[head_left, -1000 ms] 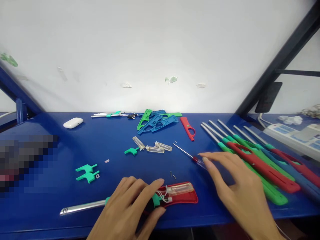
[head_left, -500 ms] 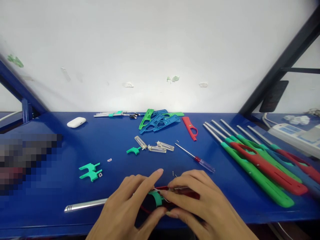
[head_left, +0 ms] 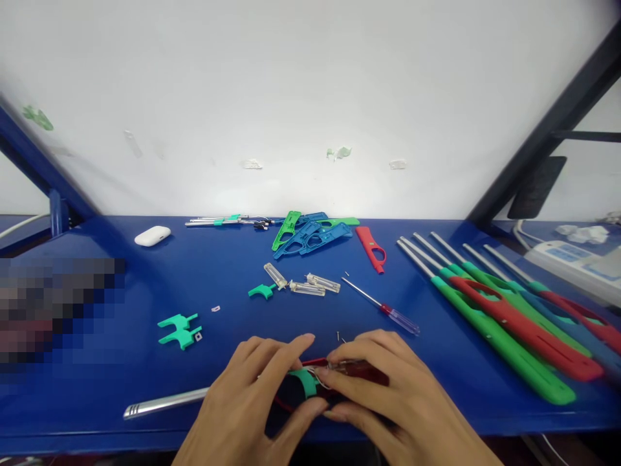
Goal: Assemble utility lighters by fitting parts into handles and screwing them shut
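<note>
At the front edge of the table, my left hand (head_left: 252, 395) grips the trigger end of a red lighter casing (head_left: 280, 404), thumb below and fingers above. My right hand (head_left: 392, 395) is closed around its handle part, with index finger and thumb near a thin white wire. A teal trigger (head_left: 308, 383) sits in the casing between my hands. From under my left hand a silver metal tube (head_left: 167, 402) sticks out to the left. A clear fuel tank shows only partly beneath my right fingers. My hands hide most of the casing.
Several clear fuel tanks (head_left: 308, 288), teal triggers (head_left: 179, 330) and a screwdriver (head_left: 381, 306) lie mid-table. Farther back are blue casing halves (head_left: 315, 238), a red casing half (head_left: 371, 249) and a white earbud case (head_left: 152, 235). Several long lighters (head_left: 504, 340) lie at right. Small screws (head_left: 338, 336) lie past my hands.
The view has shifted slightly. My left thumb has moved a little to the right along the casing's lower edge. Both hands keep their hold.
</note>
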